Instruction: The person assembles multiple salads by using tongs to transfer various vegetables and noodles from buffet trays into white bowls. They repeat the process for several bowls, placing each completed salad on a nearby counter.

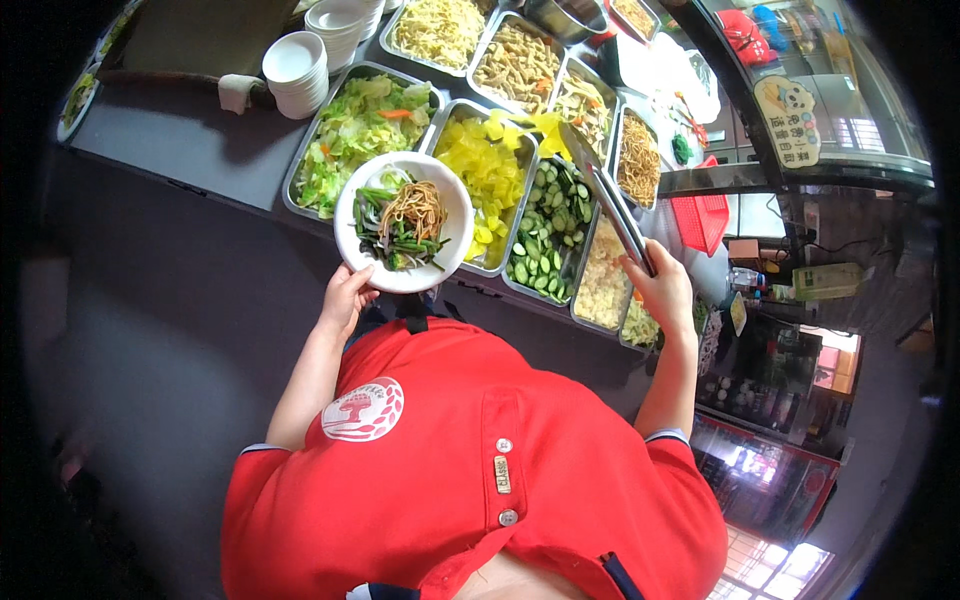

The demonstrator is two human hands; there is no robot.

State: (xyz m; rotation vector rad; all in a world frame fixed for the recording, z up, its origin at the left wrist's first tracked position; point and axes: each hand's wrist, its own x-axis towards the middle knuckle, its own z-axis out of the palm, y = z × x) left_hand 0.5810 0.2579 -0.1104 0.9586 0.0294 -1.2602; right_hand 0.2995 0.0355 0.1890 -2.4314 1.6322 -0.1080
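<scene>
My left hand (348, 298) grips the near rim of a white bowl (457, 205) that holds brown shredded strips, green vegetables and pale slices. The bowl is held in front of a tray of chopped cabbage (345, 118) and a tray of yellow slices (480, 165). In my right hand (665, 290) are metal tongs (622, 212), closed around their handle end. Their tips reach up and left, with yellow slices (549, 132) at them, above the tray of sliced cucumber (547, 225). The exact grip of the tips is hard to make out.
More metal trays hold pale shreds (438, 30), cooked strips (515, 65), brown shreds (637, 158) and a pale chopped food (603, 275). Stacked white bowls (297, 75) stand at the far left of the counter (150, 135). A red basket (700, 222) is at the right.
</scene>
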